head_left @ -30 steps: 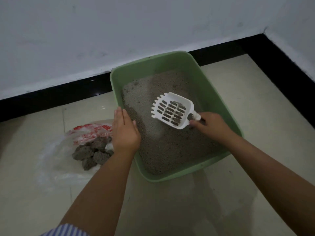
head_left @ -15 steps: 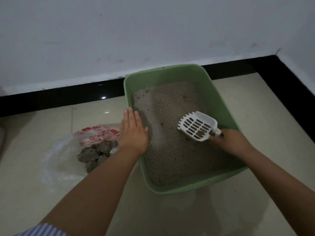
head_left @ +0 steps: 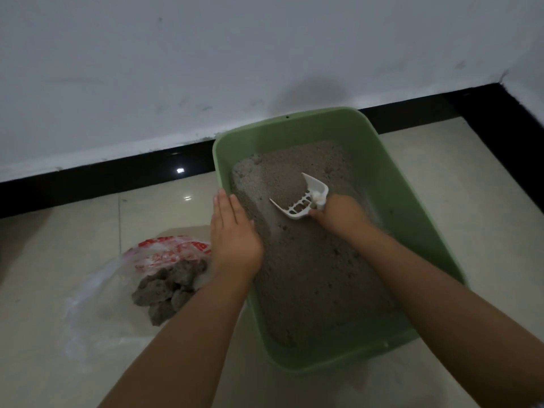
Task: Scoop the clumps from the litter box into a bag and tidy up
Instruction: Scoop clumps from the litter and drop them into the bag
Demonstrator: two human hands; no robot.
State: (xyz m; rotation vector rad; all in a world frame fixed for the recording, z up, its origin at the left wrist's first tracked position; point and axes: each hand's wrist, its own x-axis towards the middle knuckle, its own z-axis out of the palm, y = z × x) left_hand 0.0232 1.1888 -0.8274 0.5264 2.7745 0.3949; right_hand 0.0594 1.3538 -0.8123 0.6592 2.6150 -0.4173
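- Since the earlier frame, the scoop tips from lifted down into the litter.
- Right hand: grip clenched on its handle.
- Left hand: flat, released, on the litter box rim.
- Clumps lie in the bag beside it.

You have a pale tiled floor carrying the green litter box and, just beside it, a clear plastic bag of clumps.

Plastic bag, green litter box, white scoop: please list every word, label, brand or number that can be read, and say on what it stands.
Plastic bag: red printing, too blurred to read.
Green litter box: no text visible.
White scoop, held in the right hand: no text visible.
Wall and floor: no text visible.
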